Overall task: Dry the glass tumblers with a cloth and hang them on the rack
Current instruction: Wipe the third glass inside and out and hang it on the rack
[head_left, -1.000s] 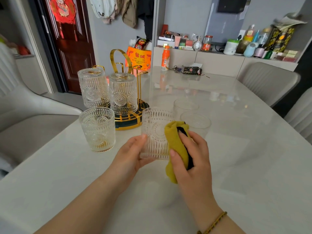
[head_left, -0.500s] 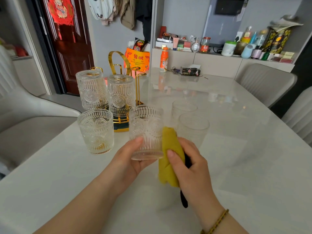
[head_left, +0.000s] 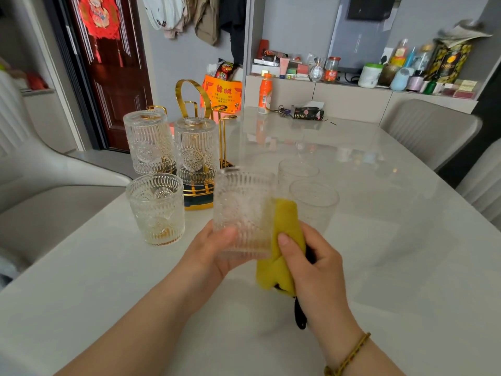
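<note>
My left hand grips a ribbed glass tumbler above the white table, blurred by motion. Against the tumbler's right side my right hand holds a folded yellow cloth with a black edge hanging below. The gold rack on a dark round base stands behind at the left, with two tumblers hung upside down on it, one at the left and one at the right. Another patterned tumbler stands upright in front of the rack. Two plain clear tumblers stand just behind the cloth.
The white table runs away to the far wall, where an orange bottle and a dark tissue pack lie. Grey chairs stand along the right side, and a white chair at the left.
The held tumbler has shifted left and lifted slightly in my left hand. The yellow cloth has slid down along its right side, and its black edge hangs out below my right hand.
</note>
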